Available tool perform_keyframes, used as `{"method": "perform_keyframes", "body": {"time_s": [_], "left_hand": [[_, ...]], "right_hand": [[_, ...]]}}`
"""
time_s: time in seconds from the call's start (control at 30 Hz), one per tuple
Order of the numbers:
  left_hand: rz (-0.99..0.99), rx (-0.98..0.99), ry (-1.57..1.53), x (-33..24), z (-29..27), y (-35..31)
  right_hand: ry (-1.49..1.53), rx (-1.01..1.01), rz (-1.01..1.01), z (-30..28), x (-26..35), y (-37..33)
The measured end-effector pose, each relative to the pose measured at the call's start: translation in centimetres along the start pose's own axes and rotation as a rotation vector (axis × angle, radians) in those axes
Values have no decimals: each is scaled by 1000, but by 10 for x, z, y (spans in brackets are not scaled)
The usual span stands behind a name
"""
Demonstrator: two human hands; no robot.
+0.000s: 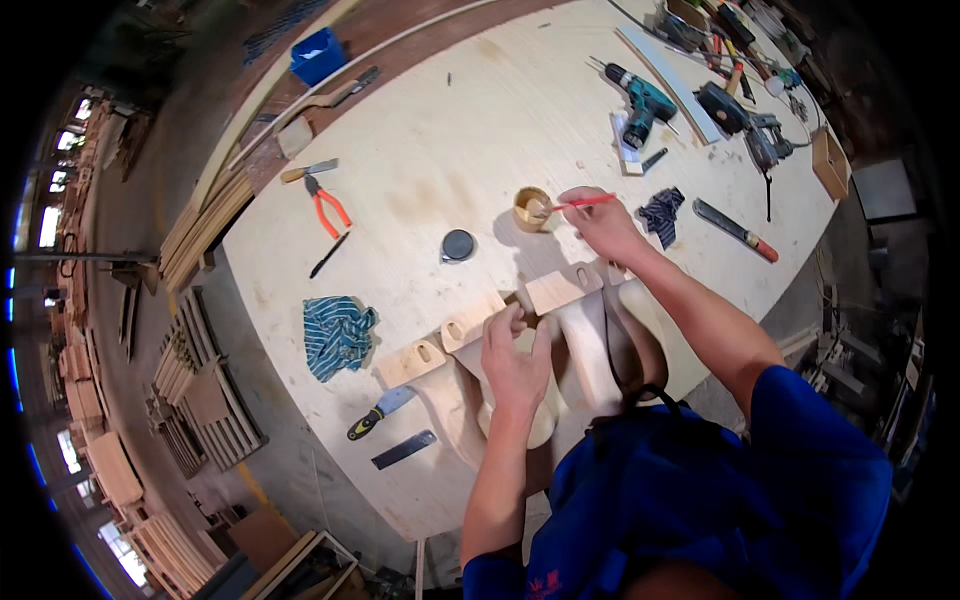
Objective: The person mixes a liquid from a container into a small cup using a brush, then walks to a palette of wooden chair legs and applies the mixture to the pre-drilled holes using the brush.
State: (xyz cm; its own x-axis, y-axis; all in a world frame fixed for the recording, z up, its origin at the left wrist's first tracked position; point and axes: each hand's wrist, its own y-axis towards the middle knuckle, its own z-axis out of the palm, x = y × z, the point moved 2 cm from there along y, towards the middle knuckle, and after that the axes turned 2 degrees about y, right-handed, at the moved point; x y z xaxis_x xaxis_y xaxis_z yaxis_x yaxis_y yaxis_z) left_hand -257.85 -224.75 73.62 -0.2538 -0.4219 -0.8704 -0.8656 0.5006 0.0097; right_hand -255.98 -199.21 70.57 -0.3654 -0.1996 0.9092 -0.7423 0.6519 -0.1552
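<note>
My right hand (600,228) pinches a thin red stick (592,201), possibly a small brush. Its far end reaches into a small tan cup (526,222) that stands on the pale wooden table. My left hand (516,365) is over a row of curved, pale wooden pieces at the near side of the table, thumb and fingers apart and bent. Whether its fingertips touch the wood I cannot tell. Slotted wooden blocks, one on the left (412,362) and another on the right (562,288), top these pieces. Left of the cup is a round dark-lidded container (457,246).
Left on the table are orange-handled pliers (328,208), a striped cloth (338,338), a putty knife (378,413) and a metal strip (404,450). A teal cordless drill (645,105), a dark cloth (661,216) and a red-ended tool (735,230) lie right. A blue bin (317,58) stands beyond.
</note>
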Motion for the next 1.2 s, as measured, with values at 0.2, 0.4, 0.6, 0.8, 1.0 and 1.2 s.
{"method": "perform_keyframes", "body": {"time_s": [0.2,0.4,0.6,0.8,1.0,1.2], "left_hand": [[-24,9,-42,5,35,15],[-109,6,-42,8,34,9],[-92,-187,43,17,2,-18],[-236,-319,87,45,-40,-55],[-201,-427,241,69,-58,-80],[-268,-288,149,56,-50,-84]], "right_hand": [[-132,76,-79,0,8,15],[-45,24,-254,-11,11,21],[51,-22,-134,-11,-3,29],[41,-52,106,-15,-2,39],[30,-69,20,-20,-3,39],[159,-93,75,-22,16,33]]}}
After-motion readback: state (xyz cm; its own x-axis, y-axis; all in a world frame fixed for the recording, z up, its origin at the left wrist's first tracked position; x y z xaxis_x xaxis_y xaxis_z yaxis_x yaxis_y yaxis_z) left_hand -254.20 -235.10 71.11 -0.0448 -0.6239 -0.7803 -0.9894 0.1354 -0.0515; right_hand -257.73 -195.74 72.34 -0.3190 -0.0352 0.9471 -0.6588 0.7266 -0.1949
